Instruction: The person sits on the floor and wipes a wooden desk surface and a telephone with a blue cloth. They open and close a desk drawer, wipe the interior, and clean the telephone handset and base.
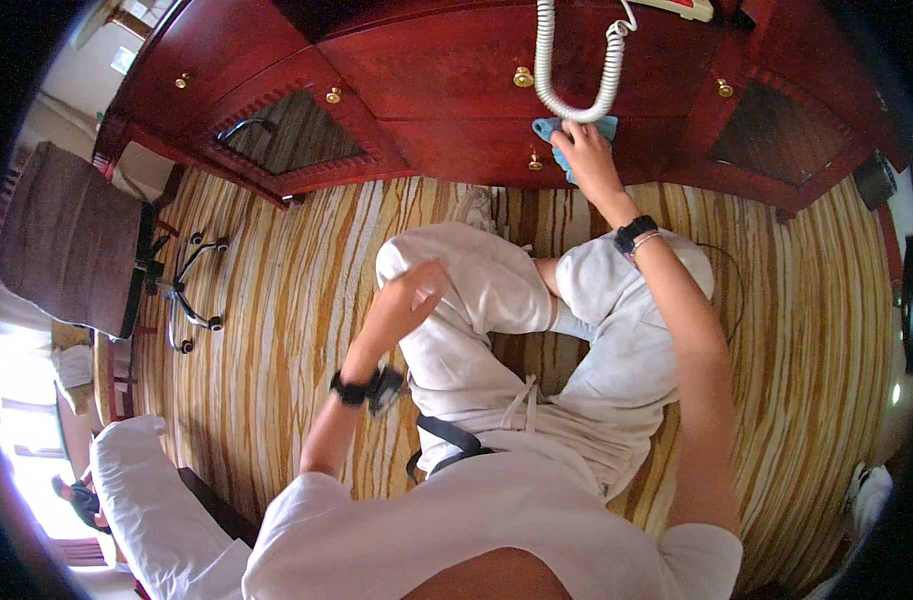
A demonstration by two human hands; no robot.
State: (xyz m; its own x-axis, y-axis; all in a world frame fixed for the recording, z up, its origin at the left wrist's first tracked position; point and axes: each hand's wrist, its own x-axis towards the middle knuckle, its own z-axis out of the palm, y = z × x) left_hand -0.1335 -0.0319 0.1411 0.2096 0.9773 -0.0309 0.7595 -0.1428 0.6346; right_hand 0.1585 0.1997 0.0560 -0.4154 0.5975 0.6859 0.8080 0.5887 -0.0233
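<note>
A blue cloth [605, 129] is bunched under my right hand [588, 154], which presses it against the lower drawer front [471, 146] of a dark red wooden cabinet. Close by the cloth is the drawer's brass knob [534, 161]. Just above my fingers hangs the white coiled cord [609, 71] of a telephone [685, 7], only partly in view at the top. My left hand [411, 304] hovers around my left knee, blurred, its fingers loosely curled and apart from the thumb. No object shows in it.
Cabinet doors with dark glass panes [299, 135] flank the drawers. A wheeled office chair [74, 240] stands at left, near a white-covered bed [149, 517]. Another person [85, 502] is far off by the window. A thin black cable [740, 285] lies on the striped carpet [794, 360].
</note>
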